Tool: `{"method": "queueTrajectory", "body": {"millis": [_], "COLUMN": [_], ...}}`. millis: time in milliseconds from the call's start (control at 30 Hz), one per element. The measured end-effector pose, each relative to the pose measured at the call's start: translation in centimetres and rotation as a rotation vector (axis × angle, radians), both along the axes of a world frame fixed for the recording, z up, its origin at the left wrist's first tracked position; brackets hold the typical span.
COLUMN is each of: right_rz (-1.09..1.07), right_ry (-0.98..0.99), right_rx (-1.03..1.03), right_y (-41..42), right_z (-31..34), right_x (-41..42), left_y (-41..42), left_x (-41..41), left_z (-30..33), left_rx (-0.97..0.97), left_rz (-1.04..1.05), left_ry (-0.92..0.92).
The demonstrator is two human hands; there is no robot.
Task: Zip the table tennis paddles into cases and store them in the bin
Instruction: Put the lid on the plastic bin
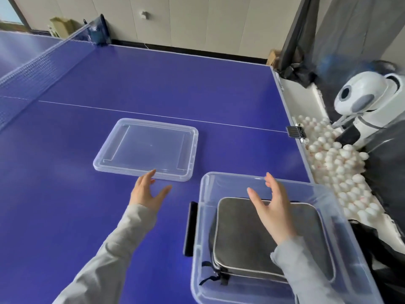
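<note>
A net (32, 69) is stretching across the far left of the blue table (153, 80). Toward the middle, a clear plastic lid (146, 149) is lying flat on the table, apart from the bin. The left hand (146, 191) is hovering just at the lid's near edge, its fingers (151, 174) spreading apart and gripping nothing; whether the fingertips are touching the lid cannot be told. A grey sleeve (114, 251) is covering the left forearm. To the right, a clear plastic bin (203, 216) is sitting at the near right corner of the table, uncovered. Inside it a dark zipped paddle case (238, 242) with pale edging is lying flat on the bottom. The right hand (274, 211) is hanging over the case and the open bin, fingers apart, palm turned inward, holding nothing. Beyond the table's right edge, a heap of white balls (335, 163) is filling a tray beside a white ball machine (363, 99).
</note>
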State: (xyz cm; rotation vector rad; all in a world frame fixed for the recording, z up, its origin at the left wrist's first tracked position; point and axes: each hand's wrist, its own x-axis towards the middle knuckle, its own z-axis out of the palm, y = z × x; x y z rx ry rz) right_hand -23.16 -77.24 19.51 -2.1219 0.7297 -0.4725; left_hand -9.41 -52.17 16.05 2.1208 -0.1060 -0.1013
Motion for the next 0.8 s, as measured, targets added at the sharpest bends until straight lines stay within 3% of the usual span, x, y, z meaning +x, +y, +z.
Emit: {"method": "queueTrajectory", "body": {"millis": [200,400,600,800], "right_rz": [0.121,0.196,0.097,-0.013], "right_ry": [0.063,0.319,0.624,0.774], "right_rx": [-0.023,-0.004,-0.018,-0.121], "right_y": [6.3,8.7,8.0,7.7], "right_z": [-0.9,-4.7,-9.3,-13.3], "right_x": [11.0,20.3,25.7,27.2], "left_y": [9.7,15.1,16.2,15.4], "left_x": [10.3,18.7,24.7,28.2], "left_z": [-3.4,-6.8,-9.7,-12.3], "left_rx": [0.118,0.262,0.34,0.451], "left_rz": [0.189,0.207,0.18,0.164], "left_ry": [0.148,0.284,0.369,0.385]}}
